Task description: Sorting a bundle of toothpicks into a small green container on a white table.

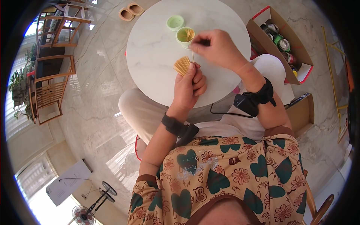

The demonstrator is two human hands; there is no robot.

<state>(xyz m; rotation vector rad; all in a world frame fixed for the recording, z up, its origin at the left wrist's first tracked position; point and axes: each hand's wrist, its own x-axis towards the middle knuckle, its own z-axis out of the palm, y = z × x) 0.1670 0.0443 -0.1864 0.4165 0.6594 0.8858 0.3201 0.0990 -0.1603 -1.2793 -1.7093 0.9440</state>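
A fanned bundle of wooden toothpicks [182, 65] is gripped in my left hand [189, 85], above the near part of the round white table [152, 70]. Just beyond it my right hand [218, 46], slightly blurred, pinches one toothpick [193, 56]. That stick's lower end meets the fingers of my left hand. Beside my right fingertips stands a small pale green cup [185, 44] with some toothpicks [188, 35] leaning in it. A matching pale green lid or second cup [175, 23] sits behind it to the left.
At the table's right, a cardboard box [298, 50] on the floor holds several cans. Another open carton [302, 115] lies nearer me. Slippers [131, 11] rest beyond the table's left side; wooden chairs [53, 76] and a standing fan [84, 215] are farther left.
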